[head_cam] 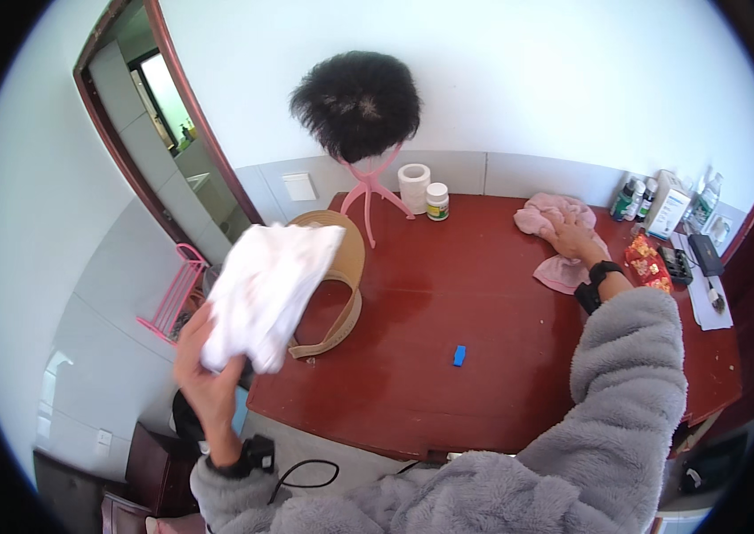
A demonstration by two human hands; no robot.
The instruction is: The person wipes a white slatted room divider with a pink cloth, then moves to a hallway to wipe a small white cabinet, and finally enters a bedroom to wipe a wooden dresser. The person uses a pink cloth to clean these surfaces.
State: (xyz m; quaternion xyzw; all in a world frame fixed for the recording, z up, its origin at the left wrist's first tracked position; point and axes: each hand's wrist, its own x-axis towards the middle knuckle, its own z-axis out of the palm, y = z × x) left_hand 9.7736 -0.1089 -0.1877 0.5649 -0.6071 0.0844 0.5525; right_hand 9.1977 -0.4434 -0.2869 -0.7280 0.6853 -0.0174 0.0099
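Observation:
My left hand (pixel 206 360) grips a folded white cloth (pixel 270 287), slightly blurred, held up over the table's left side. Partly behind the cloth, a tan sun visor (pixel 343 260) lies on the table. My right hand (pixel 571 237) is palm down on a crumpled pink towel (pixel 560 272) at the table's right rear. Its fingers spread over the towel, and whether they grip it is unclear. Both wrists wear black bands. A small blue object (pixel 459 356) lies near the middle of the dark red table (pixel 410 394).
A black wig (pixel 363 100) sits on a pink stand (pixel 369 183) at the back. Beside it are a paper roll (pixel 414 189) and a white-capped jar (pixel 437 202). Bottles (pixel 623 199), a box (pixel 670 207), a red packet (pixel 647 263) and a brush (pixel 716 300) line the right edge.

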